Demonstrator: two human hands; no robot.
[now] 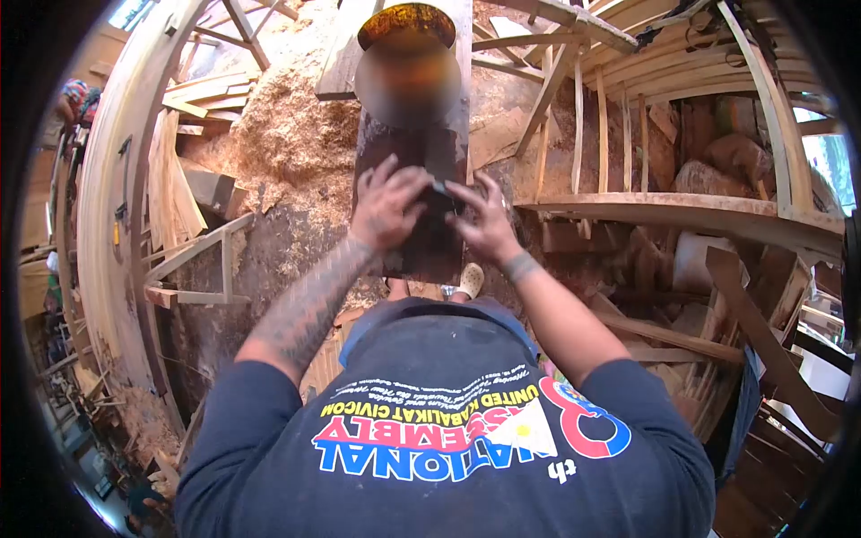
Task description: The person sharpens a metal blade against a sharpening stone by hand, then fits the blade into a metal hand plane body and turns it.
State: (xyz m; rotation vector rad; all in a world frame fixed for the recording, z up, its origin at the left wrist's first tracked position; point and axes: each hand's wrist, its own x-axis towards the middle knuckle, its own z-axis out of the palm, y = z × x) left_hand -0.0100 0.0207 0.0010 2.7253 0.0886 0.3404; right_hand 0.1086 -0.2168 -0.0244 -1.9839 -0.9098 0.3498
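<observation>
My left hand (393, 202) and my right hand (484, 215) meet above a long dark board (417, 251) that runs away from me. Between their fingertips is a small grey-blue piece (439, 186), too small and blurred to name. The fingers of my left hand point right toward it, some raised. My right hand reaches it with the index finger; its thumb hangs lower and apart. On the far part of the board is a rounded shape (408, 81), smeared out, with a glossy amber top (406, 25).
Wood shavings (296, 134) are heaped left of the board. A long thick timber (112, 224) runs down the left side. Curved wooden framing with a plank (664, 204) stands at right, with loose boards (753, 332) below. A small wooden frame (202, 260) lies near left.
</observation>
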